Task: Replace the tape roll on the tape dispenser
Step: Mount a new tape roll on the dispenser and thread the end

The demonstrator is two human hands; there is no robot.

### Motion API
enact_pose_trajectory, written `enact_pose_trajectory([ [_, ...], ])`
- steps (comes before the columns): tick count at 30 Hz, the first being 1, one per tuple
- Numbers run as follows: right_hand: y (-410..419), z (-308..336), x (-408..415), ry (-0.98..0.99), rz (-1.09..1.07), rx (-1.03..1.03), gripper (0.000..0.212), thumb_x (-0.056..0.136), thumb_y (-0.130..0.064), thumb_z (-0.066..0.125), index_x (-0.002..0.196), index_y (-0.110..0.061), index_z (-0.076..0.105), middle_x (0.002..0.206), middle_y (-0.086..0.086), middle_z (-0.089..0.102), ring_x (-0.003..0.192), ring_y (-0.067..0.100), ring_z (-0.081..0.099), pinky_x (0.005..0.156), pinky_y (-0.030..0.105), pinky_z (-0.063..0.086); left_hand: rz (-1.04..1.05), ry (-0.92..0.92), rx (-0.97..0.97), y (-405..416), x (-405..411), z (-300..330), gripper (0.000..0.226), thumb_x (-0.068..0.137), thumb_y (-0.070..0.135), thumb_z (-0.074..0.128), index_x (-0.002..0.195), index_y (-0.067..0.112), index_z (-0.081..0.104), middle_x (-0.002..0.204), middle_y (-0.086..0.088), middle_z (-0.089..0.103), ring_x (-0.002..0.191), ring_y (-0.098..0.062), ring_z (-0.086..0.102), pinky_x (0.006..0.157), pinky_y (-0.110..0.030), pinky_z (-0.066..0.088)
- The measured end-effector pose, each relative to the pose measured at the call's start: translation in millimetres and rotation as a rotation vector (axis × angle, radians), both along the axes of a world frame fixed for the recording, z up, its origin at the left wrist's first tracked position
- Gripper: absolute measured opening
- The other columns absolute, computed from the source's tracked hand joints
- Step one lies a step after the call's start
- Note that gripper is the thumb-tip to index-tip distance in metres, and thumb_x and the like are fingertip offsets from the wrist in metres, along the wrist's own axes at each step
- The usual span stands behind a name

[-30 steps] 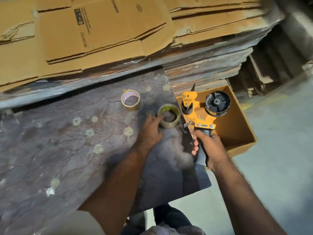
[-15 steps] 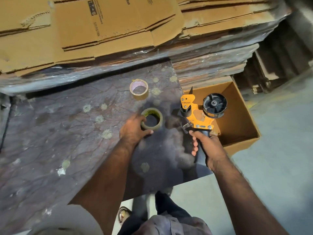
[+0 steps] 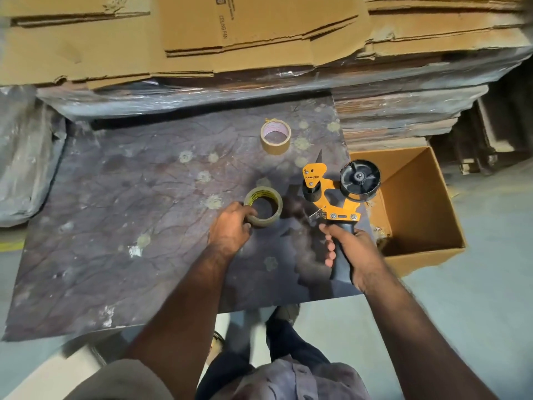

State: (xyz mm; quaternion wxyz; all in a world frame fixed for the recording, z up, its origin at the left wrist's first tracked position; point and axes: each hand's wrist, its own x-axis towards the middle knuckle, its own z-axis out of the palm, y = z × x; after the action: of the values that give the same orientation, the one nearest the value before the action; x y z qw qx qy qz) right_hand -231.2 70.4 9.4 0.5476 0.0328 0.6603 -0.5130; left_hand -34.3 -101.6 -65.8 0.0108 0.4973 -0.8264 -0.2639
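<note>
An orange tape dispenser (image 3: 328, 197) with a black handle stands upright in my right hand (image 3: 353, 248), which is closed around the handle. Its black spool hub (image 3: 360, 178) is bare, with no roll on it. A clear tape roll (image 3: 264, 205) lies flat on the dark patterned table (image 3: 129, 215). My left hand (image 3: 230, 226) grips this roll at its near-left rim, with fingers hooked over the edge. A second roll, brown tape with a pale core (image 3: 275, 136), lies flat farther back on the table, untouched.
An open cardboard box (image 3: 427, 215) sits on the floor to the right of the table. Stacks of flattened cardboard (image 3: 202, 39), partly wrapped in plastic, rise behind the table. The grey floor (image 3: 476, 298) lies at the right and near side.
My left hand has closed on the clear roll and drawn it leftward and nearer, away from the dispenser. The dispenser stays upright in my right hand.
</note>
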Motion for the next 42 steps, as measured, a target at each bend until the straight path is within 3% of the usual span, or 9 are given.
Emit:
enact_pose_trajectory([
  [6,9,0,8,0.006,0.002,0.015,0.028,0.088,-0.014,0.074,0.065,-0.01,0.06,0.053,0.005,0.05,0.04,0.017,0.042,0.041,0.026,0.041,-0.001,0.077,0.069,8,13,-11,0.07,0.079,0.021,0.081,0.136,0.039,0.045,0.128,0.005,0.054,0.108,-0.024,0.062,0.091,-0.046,0.056],
  [9,13,0,9,-0.002,-0.003,0.022,0.029,0.088,-0.015,0.074,0.065,-0.011,0.059,0.053,0.005,0.049,0.04,0.017,0.042,0.043,0.026,0.04,0.181,0.177,0.057,16,13,-16,0.072,0.068,0.032,0.09,0.122,0.029,0.042,0.118,0.003,0.056,0.1,-0.02,0.059,0.082,-0.04,0.054],
  [14,16,-1,11,0.008,0.001,0.025,0.029,0.089,-0.015,0.074,0.065,-0.011,0.058,0.053,0.004,0.049,0.04,0.017,0.042,0.045,0.027,0.04,0.379,0.088,0.058,23,-4,-22,0.041,0.069,0.049,0.088,0.091,0.026,0.06,0.105,-0.005,0.063,0.101,-0.028,0.064,0.091,-0.046,0.052],
  [18,19,-4,10,0.013,0.016,0.024,0.03,0.09,-0.016,0.073,0.065,-0.011,0.057,0.053,0.004,0.049,0.04,0.016,0.042,0.044,0.027,0.04,0.418,0.052,0.069,25,-13,-30,0.032,0.078,0.042,0.083,0.097,0.019,0.071,0.106,-0.006,0.066,0.1,-0.028,0.065,0.093,-0.046,0.05],
  [23,17,-6,4,0.027,0.029,0.051,0.029,0.089,-0.017,0.074,0.066,-0.01,0.058,0.053,0.005,0.05,0.041,0.017,0.042,0.043,0.027,0.041,0.44,0.099,0.058,23,-12,-34,0.01,0.083,0.028,0.076,0.086,0.02,0.071,0.098,-0.006,0.066,0.093,-0.03,0.066,0.09,-0.043,0.051],
  [30,0,-5,5,0.025,0.05,0.038,0.029,0.089,-0.015,0.074,0.066,-0.009,0.056,0.052,0.005,0.048,0.038,0.017,0.041,0.04,0.027,0.04,0.524,0.129,0.082,25,-16,-32,0.011,0.081,0.031,0.077,0.08,0.026,0.068,0.09,0.001,0.069,0.086,-0.023,0.067,0.084,-0.037,0.054],
  [33,-7,-5,6,0.041,0.073,0.05,0.03,0.09,-0.014,0.074,0.066,-0.009,0.056,0.051,0.005,0.048,0.038,0.017,0.041,0.04,0.027,0.039,0.582,0.197,0.085,25,-22,-35,0.004,0.083,0.023,0.075,0.082,0.02,0.071,0.087,-0.001,0.07,0.082,-0.02,0.065,0.071,-0.026,0.045],
  [39,-16,-8,13,0.064,0.127,0.068,0.027,0.091,-0.016,0.073,0.069,-0.009,0.058,0.051,0.004,0.049,0.039,0.016,0.042,0.041,0.026,0.041,0.509,0.285,0.07,5,-30,-29,0.009,0.08,0.018,0.076,0.077,0.016,0.068,0.085,-0.002,0.064,0.073,-0.015,0.055,0.066,-0.016,0.033],
  [42,-19,-8,16,0.062,0.136,0.064,0.028,0.09,-0.016,0.073,0.068,-0.008,0.058,0.052,0.005,0.049,0.04,0.016,0.042,0.042,0.026,0.041,0.494,0.293,0.079,3,-27,-38,0.012,0.078,0.022,0.08,0.08,0.019,0.068,0.087,-0.001,0.068,0.075,-0.016,0.064,0.069,-0.023,0.048],
])
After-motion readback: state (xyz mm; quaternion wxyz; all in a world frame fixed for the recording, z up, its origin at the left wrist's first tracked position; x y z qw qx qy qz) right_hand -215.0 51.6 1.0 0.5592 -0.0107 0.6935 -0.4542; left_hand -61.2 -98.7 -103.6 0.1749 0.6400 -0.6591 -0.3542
